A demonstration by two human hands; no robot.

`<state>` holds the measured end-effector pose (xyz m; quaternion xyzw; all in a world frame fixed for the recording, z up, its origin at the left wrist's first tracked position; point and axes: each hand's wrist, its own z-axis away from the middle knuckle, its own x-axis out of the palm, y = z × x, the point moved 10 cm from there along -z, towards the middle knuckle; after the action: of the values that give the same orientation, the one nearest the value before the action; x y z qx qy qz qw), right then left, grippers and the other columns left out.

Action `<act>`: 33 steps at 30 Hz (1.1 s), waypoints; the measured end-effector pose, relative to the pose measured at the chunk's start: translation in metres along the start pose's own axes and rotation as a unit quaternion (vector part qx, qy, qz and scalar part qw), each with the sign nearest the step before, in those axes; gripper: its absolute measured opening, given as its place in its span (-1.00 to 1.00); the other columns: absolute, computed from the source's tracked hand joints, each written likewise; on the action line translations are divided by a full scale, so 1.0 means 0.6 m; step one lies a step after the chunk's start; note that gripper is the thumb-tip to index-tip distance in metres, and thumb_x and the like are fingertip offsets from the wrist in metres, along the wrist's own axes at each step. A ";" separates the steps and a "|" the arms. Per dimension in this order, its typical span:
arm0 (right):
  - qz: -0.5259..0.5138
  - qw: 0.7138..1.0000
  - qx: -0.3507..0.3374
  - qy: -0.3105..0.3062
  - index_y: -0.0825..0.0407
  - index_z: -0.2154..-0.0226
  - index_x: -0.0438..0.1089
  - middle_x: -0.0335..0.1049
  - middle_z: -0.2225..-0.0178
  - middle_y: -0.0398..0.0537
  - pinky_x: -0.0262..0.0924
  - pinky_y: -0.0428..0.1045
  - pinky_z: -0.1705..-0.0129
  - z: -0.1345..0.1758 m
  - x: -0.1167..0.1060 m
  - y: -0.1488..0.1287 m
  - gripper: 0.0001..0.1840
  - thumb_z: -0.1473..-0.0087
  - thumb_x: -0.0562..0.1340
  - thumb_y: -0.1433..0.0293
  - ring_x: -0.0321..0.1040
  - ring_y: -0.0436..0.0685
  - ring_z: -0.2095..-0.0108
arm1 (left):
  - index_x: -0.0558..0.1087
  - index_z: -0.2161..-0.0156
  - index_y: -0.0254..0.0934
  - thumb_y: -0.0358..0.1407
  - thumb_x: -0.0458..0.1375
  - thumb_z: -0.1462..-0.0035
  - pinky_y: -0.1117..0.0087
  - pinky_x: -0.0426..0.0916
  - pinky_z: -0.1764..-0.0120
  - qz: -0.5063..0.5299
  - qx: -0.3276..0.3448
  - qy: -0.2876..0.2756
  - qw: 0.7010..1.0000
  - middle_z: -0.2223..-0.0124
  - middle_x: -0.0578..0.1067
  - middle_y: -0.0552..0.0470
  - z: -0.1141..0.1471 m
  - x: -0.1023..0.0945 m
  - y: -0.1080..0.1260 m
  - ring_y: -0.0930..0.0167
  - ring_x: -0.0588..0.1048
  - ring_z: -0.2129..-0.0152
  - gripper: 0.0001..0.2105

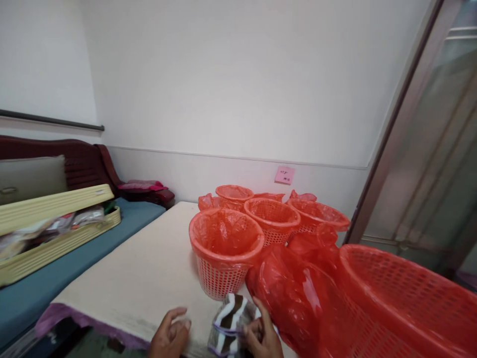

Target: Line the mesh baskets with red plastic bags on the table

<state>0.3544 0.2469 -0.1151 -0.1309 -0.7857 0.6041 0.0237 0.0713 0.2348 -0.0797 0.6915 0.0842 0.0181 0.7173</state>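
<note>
1. cream-topped desk [156,253] with purple cloth edging.
2. large red perforated plastic basket [413,293], at the right.
3. crumpled, glossy red plastic bag [298,293], just left of that basket.
4. round red basket lined with red film [223,257], beside the bag.
5. striped brown, white and grey cloth [231,320], at the desk's near edge, between the hands.
6. right hand [264,334], fingers grasping the cloth's right side.
7. left hand [169,335], fingers released, loosely curled, near the cloth.
</note>
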 end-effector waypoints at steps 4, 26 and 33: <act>-0.191 0.979 -0.065 -0.001 -0.03 -0.31 -0.20 0.26 0.57 -0.29 0.22 -0.07 0.57 0.005 0.007 -0.237 -0.14 -0.11 0.24 0.20 0.26 0.02 0.62 | -0.12 -0.32 -0.21 -0.01 0.19 -0.07 0.54 0.00 0.58 0.078 0.093 -0.021 0.992 0.60 0.07 0.32 0.044 0.022 0.192 0.55 0.06 0.67 -0.17; -0.032 0.946 -0.304 0.104 -0.12 -0.33 -0.16 0.19 0.55 -0.33 0.28 -0.05 0.35 0.047 -0.048 -0.581 -0.22 -0.15 0.18 0.42 0.23 -0.05 0.55 | -0.32 -0.36 -0.09 -0.29 0.08 -0.20 0.60 0.19 0.51 0.018 0.347 0.022 0.938 0.58 0.12 0.32 0.164 0.016 0.458 0.58 0.18 0.68 -0.22; 0.002 0.947 -0.304 0.109 -0.09 -0.33 -0.19 0.21 0.56 -0.33 0.29 -0.07 0.32 0.057 -0.055 -0.575 -0.22 -0.16 0.17 0.41 0.27 -0.06 0.55 | -0.34 -0.36 -0.10 -0.28 0.06 -0.22 0.59 0.17 0.51 -0.018 0.364 0.038 0.930 0.58 0.10 0.31 0.172 0.010 0.459 0.56 0.16 0.68 -0.23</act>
<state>0.3186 0.1258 0.2092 -0.1990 -0.9242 0.3190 0.0673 0.1172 0.1453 0.1970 0.9022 0.1250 -0.0001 0.4128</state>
